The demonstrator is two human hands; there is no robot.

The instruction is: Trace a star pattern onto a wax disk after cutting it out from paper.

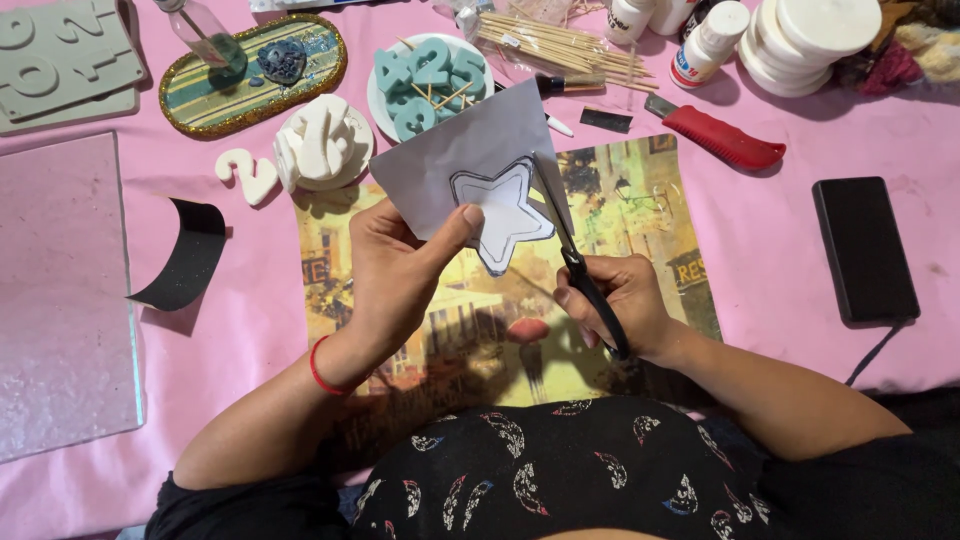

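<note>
The left hand [395, 265] pinches a sheet of white paper [465, 165] by its lower edge, thumb on top and fingers behind, holding it up over a picture mat [640, 220] that lies on the pink tablecloth [790, 250]. A star [505, 210] is outlined on the paper, just beside the thumb tip. The right hand [615, 305] is closed through the handles of black scissors [575, 255], whose blades point up and away from the wrist and lie against the paper at the star's right edge — how far apart the blades stand cannot be told. Both forearms angle inward from the body, the left wearing a red wristband [322, 375].

Open room lies mostly to the right of the right hand, where bare cloth runs to a black phone [865, 245]. Left of the left hand sit a curled black strip [185, 255] and, farther out, a clear glass sheet [60, 300].

Beyond the paper, a round white plate [380, 95] holds teal number shapes [430, 85] stuck with wooden sticks (a loose bundle of skewers [555, 45] lies just right of it). An oval glittery tray [255, 75] holds a dark round piece and a small bottle. A red cutter [725, 138] lies beyond the right hand.
</note>
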